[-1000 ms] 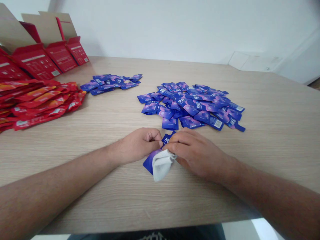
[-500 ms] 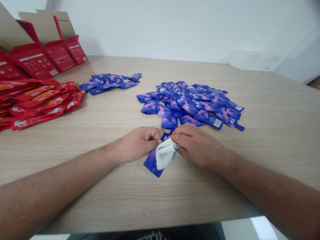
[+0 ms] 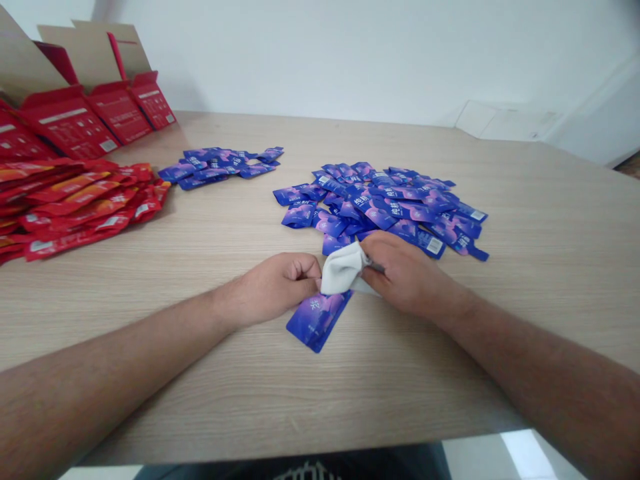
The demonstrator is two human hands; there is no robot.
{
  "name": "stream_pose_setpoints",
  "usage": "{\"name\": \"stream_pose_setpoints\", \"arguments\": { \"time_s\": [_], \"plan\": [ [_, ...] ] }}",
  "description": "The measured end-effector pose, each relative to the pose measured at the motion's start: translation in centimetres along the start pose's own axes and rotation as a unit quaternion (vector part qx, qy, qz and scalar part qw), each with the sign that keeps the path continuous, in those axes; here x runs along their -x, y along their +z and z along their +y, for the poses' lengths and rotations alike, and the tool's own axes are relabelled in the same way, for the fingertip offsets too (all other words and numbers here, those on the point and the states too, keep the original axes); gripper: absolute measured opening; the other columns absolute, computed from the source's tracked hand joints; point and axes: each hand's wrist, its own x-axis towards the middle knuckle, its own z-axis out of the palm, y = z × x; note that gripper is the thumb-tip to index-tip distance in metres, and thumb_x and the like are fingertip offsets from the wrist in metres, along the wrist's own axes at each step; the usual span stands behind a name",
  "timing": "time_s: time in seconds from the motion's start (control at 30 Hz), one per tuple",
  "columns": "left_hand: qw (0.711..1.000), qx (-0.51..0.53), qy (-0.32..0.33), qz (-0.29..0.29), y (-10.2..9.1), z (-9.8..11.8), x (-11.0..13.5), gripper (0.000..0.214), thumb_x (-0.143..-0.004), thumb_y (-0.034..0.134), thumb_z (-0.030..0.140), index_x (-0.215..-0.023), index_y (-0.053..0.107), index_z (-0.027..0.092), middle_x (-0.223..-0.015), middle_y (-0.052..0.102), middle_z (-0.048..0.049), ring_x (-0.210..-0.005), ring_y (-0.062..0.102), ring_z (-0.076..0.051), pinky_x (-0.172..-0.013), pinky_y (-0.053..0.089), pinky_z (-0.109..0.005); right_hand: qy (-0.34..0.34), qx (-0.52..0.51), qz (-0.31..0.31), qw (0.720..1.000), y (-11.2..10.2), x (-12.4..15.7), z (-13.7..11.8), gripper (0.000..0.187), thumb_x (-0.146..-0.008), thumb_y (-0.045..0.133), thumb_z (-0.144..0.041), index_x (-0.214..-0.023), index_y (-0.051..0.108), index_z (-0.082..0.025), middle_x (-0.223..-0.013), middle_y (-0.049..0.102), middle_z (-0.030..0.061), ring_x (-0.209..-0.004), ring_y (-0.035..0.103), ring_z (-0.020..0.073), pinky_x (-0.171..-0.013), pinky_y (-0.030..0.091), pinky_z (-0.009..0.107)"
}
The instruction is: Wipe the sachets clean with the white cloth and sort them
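- Blue sachet [image 3: 316,321] on the table, and there it was: lying flat just in front of the person, near the middle of the near side, with white characters on its face and its far end running up under a white wipe [image 3: 343,270].
- Left hand [image 3: 293,278] came in from the left, curled tight, right up against the wipe's left edge and just above the sachet; whether it was clamping either one, I couldn't tell from this view.
- Right hand [image 3: 405,270], over on the right, was closed firmly on the wipe's right end, well apart from the sachet's near end.
- The two hands were close together, with only the bunched wipe between them!
- A thin dark sliver [image 3: 377,267] showed at the right hand's grip, too small to call.
- Just beyond the hands, a big heap of blue sachets [image 3: 383,207] spread across the middle of the wood-grain table [image 3: 540,320], barcodes showing on several.
- Farther left, a smaller, flatter spread of blue sachets [image 3: 220,165] lay on its own.
- Far left, a long heap of red sachets [image 3: 75,200] lay piled at the table's edge, with open red cartons [image 3: 70,120] lined up behind it, their tan flaps raised.
- Behind it all stood a white wall [image 3: 350,60].
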Motion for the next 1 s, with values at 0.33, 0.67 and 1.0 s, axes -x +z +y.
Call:
{"name": "stream_pose_setpoints", "arguments": {
  "time_s": [0.33,0.67,1.0],
  "plan": [
    [0.934,0.333,-0.017,0.124,-0.3,0.1,-0.3,0.016,-0.084,0.067,0.022,-0.081,0.052,0.017,-0.063,0.054,0.0035,-0.049,0.048,-0.008,-0.044,0.037,-0.017,0.249,-0.336,0.129,0.899,-0.7,-0.5,2.3,0.037,-0.094,0.068,-0.047,-0.126,0.067,-0.028,-0.117,0.076,0.0036,-0.101,0.072,0.0265,-0.092,0.058,0.046],
    [0.900,0.407,-0.122,-0.102,-0.7,0.7,0.4,0.017,-0.089,0.061,0.030,-0.086,0.046,0.022,-0.057,0.052,0.0033,-0.036,0.048,-0.012,-0.028,0.034,-0.017,0.140,-0.409,-0.052,0.900,-0.5,0.4,0.1,0.050,-0.093,0.072,-0.045,-0.138,0.059,-0.025,-0.121,0.071,0.0068,-0.095,0.069,0.0201,-0.075,0.058,0.032],
    [0.919,0.375,-0.098,-0.079,1.1,1.0,0.8,0.024,-0.089,0.069,0.036,-0.101,0.059,0.017,-0.081,0.069,-0.0070,-0.064,0.068,-0.016,-0.049,0.056,-0.022,0.133,-0.428,-0.087,0.890,-0.9,0.3,-1.2,0.031,-0.092,0.075,-0.041,-0.117,0.071,-0.024,-0.098,0.073,0.0020,-0.092,0.070,0.0203,-0.075,0.058,0.030]
  ]
}}
